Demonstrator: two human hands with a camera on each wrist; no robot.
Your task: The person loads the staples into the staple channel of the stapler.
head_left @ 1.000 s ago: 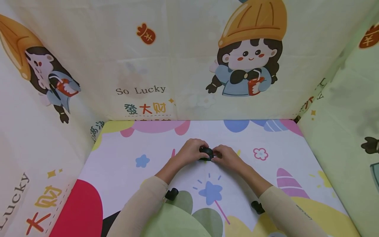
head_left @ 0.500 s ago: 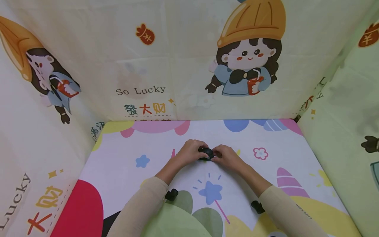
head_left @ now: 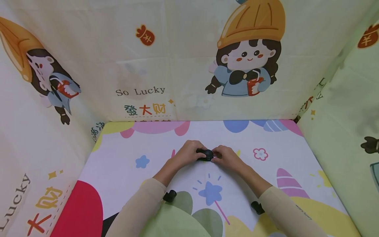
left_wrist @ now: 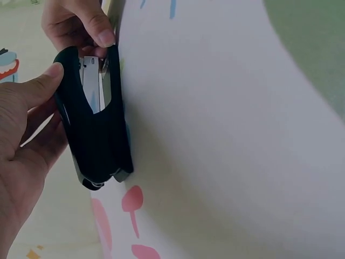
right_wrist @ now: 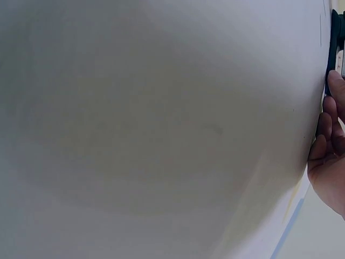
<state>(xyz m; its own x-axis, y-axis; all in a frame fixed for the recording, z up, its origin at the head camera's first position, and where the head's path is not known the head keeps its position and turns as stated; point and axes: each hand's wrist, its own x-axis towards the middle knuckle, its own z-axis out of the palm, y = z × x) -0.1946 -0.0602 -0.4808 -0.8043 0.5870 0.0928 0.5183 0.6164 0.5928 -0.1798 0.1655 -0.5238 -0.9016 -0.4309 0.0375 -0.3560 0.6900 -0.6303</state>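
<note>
A black stapler [head_left: 209, 154] is held between both hands near the middle of the table. The left wrist view shows its dark shell [left_wrist: 99, 143] and the silvery metal strip [left_wrist: 92, 83] inside the gap between its arms. My left hand [head_left: 188, 154] grips it from the left, thumb on the upper arm and fingers behind. From the right, my right hand [head_left: 227, 156] pinches its other end between thumb and fingers. Only the edge of the stapler and part of the right hand [right_wrist: 330, 145] show in the right wrist view.
A printed cloth covers the table [head_left: 165, 144]. Cream cloth walls [head_left: 189, 59] with cartoon prints stand behind and on both sides. A black wrist camera [head_left: 170, 196] sits at the left sleeve, another black camera [head_left: 257, 207] at the right sleeve.
My left hand has shifted slightly left, and the stapler's upper arm looks a little lower and flatter. My right hand stays in place at the other end.
</note>
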